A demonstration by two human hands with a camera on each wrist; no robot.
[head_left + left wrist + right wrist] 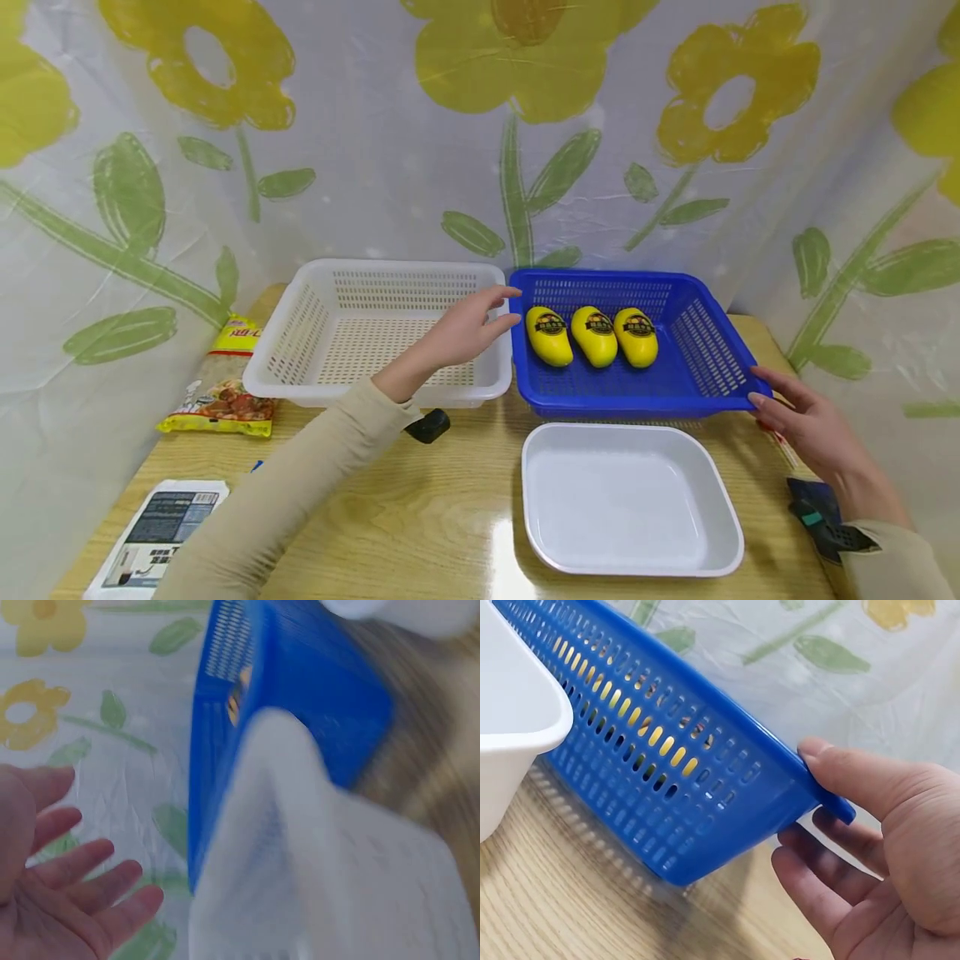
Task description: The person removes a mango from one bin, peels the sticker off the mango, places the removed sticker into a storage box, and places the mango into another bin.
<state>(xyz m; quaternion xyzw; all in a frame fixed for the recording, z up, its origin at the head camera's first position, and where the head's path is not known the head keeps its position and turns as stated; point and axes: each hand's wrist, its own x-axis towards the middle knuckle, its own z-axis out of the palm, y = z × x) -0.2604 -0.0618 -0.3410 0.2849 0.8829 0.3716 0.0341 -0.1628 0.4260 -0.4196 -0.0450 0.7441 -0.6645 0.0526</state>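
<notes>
The right hand [870, 847] pinches the near right corner of the blue basket [697, 350], while the left hand [468, 329] hovers spread beside its far left rim; a one-cornered lift could tilt it and roll the three yellow packs [592, 335].

Bright, even light; glare patch on glossy worktop [504, 542]; left wrist view motion-blurred; head view edges bowed.

Three packets [592, 336] in right basket [705, 333], tray [630, 500] before it
</notes>
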